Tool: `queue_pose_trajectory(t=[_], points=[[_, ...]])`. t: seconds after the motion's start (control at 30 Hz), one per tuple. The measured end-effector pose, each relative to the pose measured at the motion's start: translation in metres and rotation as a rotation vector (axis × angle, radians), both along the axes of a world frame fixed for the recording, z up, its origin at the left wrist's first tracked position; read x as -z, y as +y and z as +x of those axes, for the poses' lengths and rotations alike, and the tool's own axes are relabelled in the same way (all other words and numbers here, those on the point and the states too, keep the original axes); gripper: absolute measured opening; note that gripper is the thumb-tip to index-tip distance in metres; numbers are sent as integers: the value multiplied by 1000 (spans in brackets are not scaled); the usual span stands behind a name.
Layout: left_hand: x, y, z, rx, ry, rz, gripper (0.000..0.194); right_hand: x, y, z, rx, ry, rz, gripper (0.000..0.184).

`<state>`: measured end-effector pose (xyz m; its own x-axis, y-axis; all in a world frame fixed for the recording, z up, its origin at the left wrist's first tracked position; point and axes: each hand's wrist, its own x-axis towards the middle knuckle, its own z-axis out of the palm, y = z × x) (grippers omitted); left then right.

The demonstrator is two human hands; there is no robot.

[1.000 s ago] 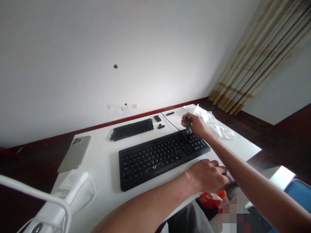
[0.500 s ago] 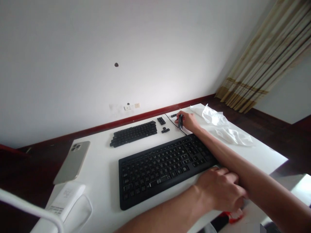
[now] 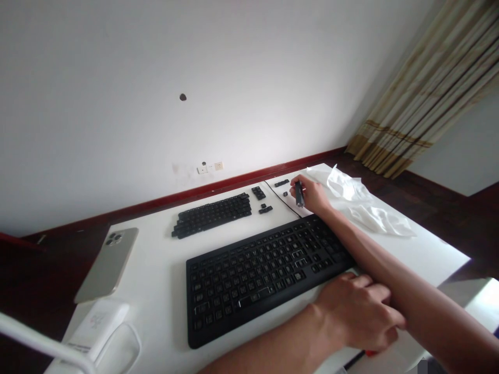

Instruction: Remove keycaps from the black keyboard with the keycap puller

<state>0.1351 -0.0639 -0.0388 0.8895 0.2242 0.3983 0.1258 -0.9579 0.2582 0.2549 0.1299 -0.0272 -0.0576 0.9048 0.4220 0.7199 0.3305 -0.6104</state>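
My right hand [image 3: 312, 195] is closed around a small black stick-like tool [image 3: 299, 194] above the far right of the white table. Just left of it lies a single black keycap [image 3: 285, 194], with a short row of keycaps [image 3: 281, 183] behind. A black keyboard [image 3: 249, 291], bare of most of its keycaps, lies in front of me, under my right forearm at its right end. My left hand [image 3: 358, 311] rests at the near right edge of the keyboard, fingers curled; what they may hold is hidden.
Removed keycaps stand in a block [image 3: 212, 214], with small groups [image 3: 258, 192] to its right. A phone [image 3: 109, 265] and a white box [image 3: 97, 322] with a cable are on the left. Crumpled clear plastic [image 3: 346, 187] lies at the right. A thin cord [image 3: 281, 200] runs behind the keyboard.
My right hand has drawn back slightly to the right with the tool, and a single keycap now shows on the table where it was. My left hand has hardly moved.
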Motion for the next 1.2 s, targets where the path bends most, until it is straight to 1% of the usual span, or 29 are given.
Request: queue_pose_trajectory(t=[0.1,0.17,0.27,0.4,0.57,0.67,0.77,0.87,0.97,1.03,1.07,1.13,1.2], points=[[0,0,0,0,-1,-10,35,1,2,-2,-60,30,7,22],[1,0,1,-5,-43,-13,31,1,3,-3,-99,19,4,20],[5,0,3,-13,-106,-14,29,3,7,-3,-111,-42,18,17],[9,0,8,-2,-77,-31,26,6,14,-1,-124,-47,53,18],[9,-1,8,-15,-67,-37,26,10,17,-1,-190,-18,10,9],[7,-1,8,-11,-54,-39,27,12,17,0,-205,7,-14,4],[7,-1,8,-9,-39,-36,29,14,18,1,-218,14,-43,5],[7,-1,7,-17,-40,-35,29,14,20,1,-233,18,-62,10],[9,-2,7,-16,-58,-33,28,12,18,1,-193,28,-6,8],[9,-2,7,-10,-72,-32,29,7,13,0,-147,20,55,4],[9,-2,7,-6,-76,-32,29,4,10,0,-138,12,72,4],[8,-2,7,-3,-81,-34,27,-3,2,-1,-140,-18,70,10],[7,-2,7,-5,-84,-35,24,-8,-6,-4,-147,-45,27,14]])
